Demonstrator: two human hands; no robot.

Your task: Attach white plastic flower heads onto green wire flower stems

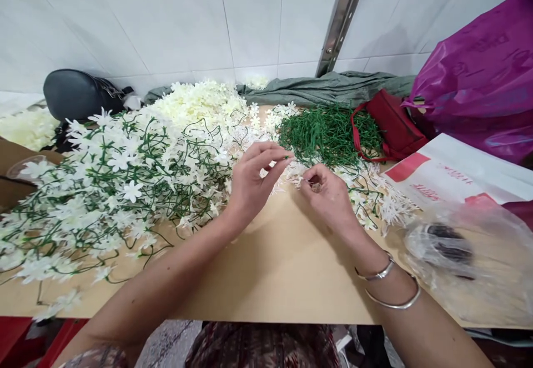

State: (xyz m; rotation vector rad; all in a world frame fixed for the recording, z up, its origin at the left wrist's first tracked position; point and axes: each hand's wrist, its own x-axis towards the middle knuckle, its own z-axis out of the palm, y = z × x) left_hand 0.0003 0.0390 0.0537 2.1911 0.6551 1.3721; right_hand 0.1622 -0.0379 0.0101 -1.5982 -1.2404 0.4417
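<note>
Over the middle of the table, my left hand (257,176) pinches a thin green stem (287,157) between thumb and fingertips. Just to its right, my right hand (328,193) is closed, its fingertips curled together beside small white petals; what lies inside them is too small to make out. A large heap of white artificial flowers (120,160) on green stems spreads to the left of my left hand. Behind my right hand lies a pile of loose green plastic stems (327,135). White stringy flower pieces (393,204) lie to the right of that hand.
Cream blossoms (200,101) are heaped at the back. A black bag (79,95) stands back left, a red pouch (395,124) back right. A purple plastic bag (483,79), a white printed bag (466,171) and a clear plastic bag (499,262) fill the right side.
</note>
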